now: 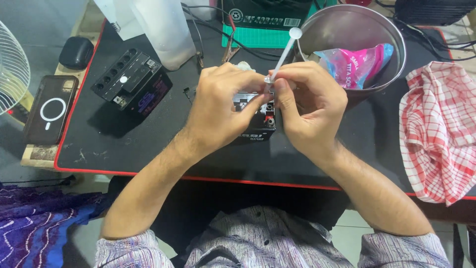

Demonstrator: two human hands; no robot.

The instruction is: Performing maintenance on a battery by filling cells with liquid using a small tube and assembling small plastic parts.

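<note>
Both hands meet over a small black battery (255,119) at mid-counter (99,149). The left hand (223,106) is curled narrow beside the right hand (310,106), which pinches a white syringe (283,53) whose plunger slants toward one o'clock. The battery lies directly beneath the fingertips, a steel bowl (391,54) at two o'clock.

2 bare hands, the left hand (220,106) and the right hand (310,106), meet over the mat; 1 white syringe (283,54) sits pinched between them; 2 small black batteries lie on the mat, 1 battery under the hands (255,124) and 1 battery to the left (131,82); 1 steel bowl (347,30) holds 1 pink and blue plastic packet (354,62); 1 red checked cloth (439,131); 1 phone in a dark case (51,109); 1 small black pouch (76,52); 1 black mat with red edging (99,144); 1 white wire fan guard (11,67); 1 translucent plastic container (166,27).
</note>
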